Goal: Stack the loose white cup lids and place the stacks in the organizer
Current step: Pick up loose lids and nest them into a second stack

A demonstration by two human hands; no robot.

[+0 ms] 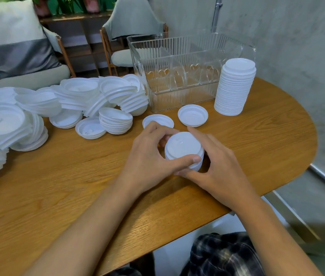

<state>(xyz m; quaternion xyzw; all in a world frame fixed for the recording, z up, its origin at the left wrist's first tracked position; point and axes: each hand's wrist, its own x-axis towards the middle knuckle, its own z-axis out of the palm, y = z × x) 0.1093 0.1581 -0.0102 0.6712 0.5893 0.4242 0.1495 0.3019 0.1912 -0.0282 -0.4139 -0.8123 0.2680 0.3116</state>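
both hands are gripping a short stack of white lids standing on the table. the left hand is curling its thumb across the near edge and its fingers round the far side, while the right hand is cupping the opposite side with its thumb lying low by the base. the lids in this stack are sitting slightly stepped, so an uneven squeeze is likely to be skewing the top ones, and a lift taken too high up is risking leaving the bottom lids behind. just beyond the fingertips two single lids are lying rim-up, near enough to be getting knocked if the stack is slid forward. farther beyond the hands the clear organizer is standing with no lids showing inside. its ribbed walls and see-through dividers are looking hard to read, so a stack lowered carelessly could be catching an edge and spilling. beyond the right hand, just beside the organizer, a tall stack is standing free, and a passing wrist could be toppling it. out beyond the left hand a leaning heap of unsorted lids is looking ready to slide.
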